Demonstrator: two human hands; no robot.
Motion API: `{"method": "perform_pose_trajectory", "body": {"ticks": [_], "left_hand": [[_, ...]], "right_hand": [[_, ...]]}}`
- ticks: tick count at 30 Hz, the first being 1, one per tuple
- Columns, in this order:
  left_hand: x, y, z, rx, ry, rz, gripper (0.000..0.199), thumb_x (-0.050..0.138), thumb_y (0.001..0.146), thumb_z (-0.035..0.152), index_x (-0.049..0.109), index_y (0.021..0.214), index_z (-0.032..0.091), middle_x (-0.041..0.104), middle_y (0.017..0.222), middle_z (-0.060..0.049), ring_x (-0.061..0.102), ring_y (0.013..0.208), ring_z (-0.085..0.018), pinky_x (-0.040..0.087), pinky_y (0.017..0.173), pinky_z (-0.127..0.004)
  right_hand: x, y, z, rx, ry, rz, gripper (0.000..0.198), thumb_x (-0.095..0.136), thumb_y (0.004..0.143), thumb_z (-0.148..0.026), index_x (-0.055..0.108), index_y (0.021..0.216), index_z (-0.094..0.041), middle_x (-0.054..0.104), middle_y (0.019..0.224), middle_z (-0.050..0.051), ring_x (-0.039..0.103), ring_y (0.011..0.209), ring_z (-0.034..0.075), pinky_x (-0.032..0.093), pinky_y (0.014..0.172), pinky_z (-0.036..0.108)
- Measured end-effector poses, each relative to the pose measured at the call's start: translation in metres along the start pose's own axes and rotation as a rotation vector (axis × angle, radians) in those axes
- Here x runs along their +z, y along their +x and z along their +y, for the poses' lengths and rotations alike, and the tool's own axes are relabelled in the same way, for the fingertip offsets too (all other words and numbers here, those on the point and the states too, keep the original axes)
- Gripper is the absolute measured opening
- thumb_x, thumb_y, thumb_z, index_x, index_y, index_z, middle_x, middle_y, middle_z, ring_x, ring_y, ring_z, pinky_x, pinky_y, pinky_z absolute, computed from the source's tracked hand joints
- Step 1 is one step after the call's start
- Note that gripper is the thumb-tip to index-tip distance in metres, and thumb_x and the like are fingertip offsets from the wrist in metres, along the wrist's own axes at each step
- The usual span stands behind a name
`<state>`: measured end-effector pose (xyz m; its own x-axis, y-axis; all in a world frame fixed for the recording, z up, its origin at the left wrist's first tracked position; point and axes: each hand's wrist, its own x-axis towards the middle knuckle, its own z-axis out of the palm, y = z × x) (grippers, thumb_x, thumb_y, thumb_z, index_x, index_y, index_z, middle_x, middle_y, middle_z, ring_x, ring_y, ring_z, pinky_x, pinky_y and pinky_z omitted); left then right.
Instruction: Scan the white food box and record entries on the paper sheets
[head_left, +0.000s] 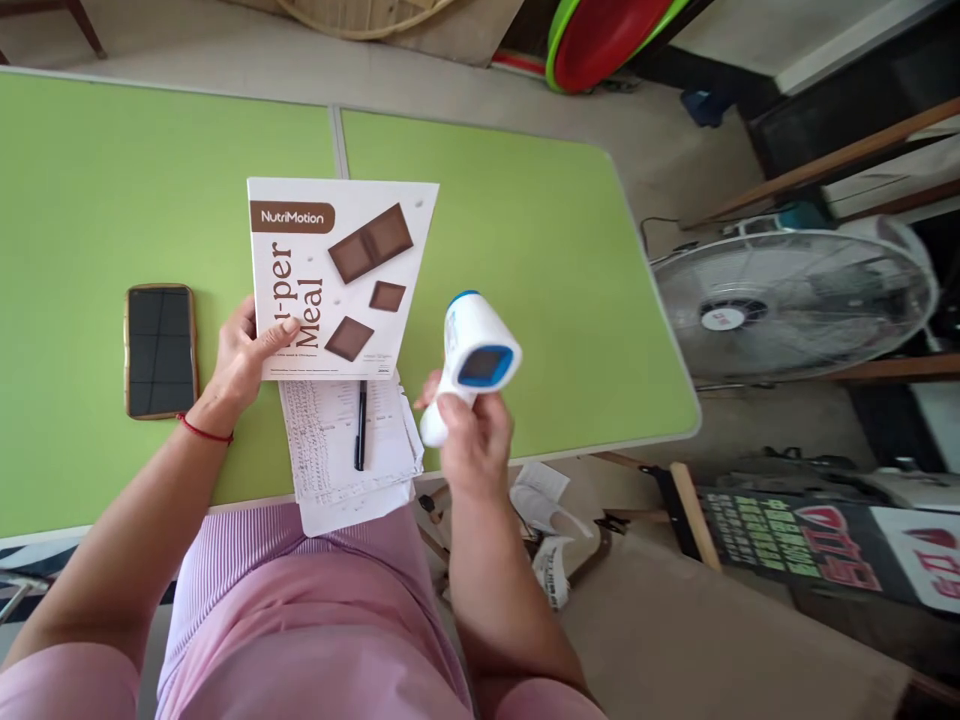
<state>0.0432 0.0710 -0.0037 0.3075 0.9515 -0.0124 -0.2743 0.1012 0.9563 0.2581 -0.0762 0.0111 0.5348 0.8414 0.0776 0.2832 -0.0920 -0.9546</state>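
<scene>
My left hand (253,345) grips the lower left edge of a white NutriMotion box (352,290), thumb on its front, which shows brown chocolate pieces. In my right hand (474,435) is a white and blue infrared thermometer (480,345), held by its handle with its dark screen facing me. The thermometer is to the right of the box, apart from it. Below the box lie handwritten papers (322,450), partly covered by it and overhanging the table's near edge. A black pen (361,430) rests on them, its upper end hidden behind the box.
A phone (160,350) in a brownish case lies on the green table (555,220), left of my left hand. Past the table's right end stands a large fan (795,305). Loose papers (544,500) are below the near edge. Red and green basins (611,40) are at the back.
</scene>
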Motion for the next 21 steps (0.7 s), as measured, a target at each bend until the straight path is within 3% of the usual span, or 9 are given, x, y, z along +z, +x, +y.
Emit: {"method": "perform_pose_trajectory", "body": {"ticks": [2,5,10,21], "left_hand": [[0.0,-0.001,0.001,0.01,0.024,0.003,0.057,0.09,0.069,0.059,0.07,0.102,0.017,0.077,0.105,-0.01,0.075,0.095,-0.029,0.063,0.08,-0.039],[0.001,-0.002,0.002,0.022,0.053,0.016,0.056,0.089,0.07,0.06,0.07,0.1,0.018,0.077,0.103,-0.009,0.074,0.093,-0.027,0.063,0.078,-0.037],[0.004,-0.002,0.002,0.054,0.073,0.025,0.058,0.091,0.068,0.059,0.07,0.103,0.019,0.077,0.106,-0.009,0.074,0.097,-0.029,0.063,0.083,-0.04],[0.005,-0.002,0.004,0.083,0.088,0.017,0.059,0.09,0.069,0.061,0.07,0.105,0.019,0.077,0.109,-0.009,0.074,0.103,-0.031,0.063,0.088,-0.042]], "right_hand": [[0.018,-0.027,-0.017,0.054,0.293,-0.169,0.045,0.058,0.086,-0.06,0.066,0.111,-0.023,0.061,0.076,0.001,0.056,0.066,0.016,0.048,0.059,0.032],[0.043,-0.047,-0.028,0.208,0.488,-0.325,0.048,0.062,0.085,-0.063,0.068,0.11,-0.023,0.059,0.072,-0.001,0.05,0.06,0.014,0.043,0.054,0.03],[0.058,-0.046,-0.024,0.298,0.497,-0.31,0.039,0.069,0.082,-0.061,0.067,0.087,-0.022,0.057,0.07,-0.002,0.047,0.061,0.011,0.04,0.056,0.027],[0.061,-0.047,-0.024,0.314,0.504,-0.281,0.041,0.071,0.079,-0.062,0.068,0.09,-0.023,0.059,0.07,-0.002,0.048,0.06,0.012,0.04,0.056,0.028]]}}
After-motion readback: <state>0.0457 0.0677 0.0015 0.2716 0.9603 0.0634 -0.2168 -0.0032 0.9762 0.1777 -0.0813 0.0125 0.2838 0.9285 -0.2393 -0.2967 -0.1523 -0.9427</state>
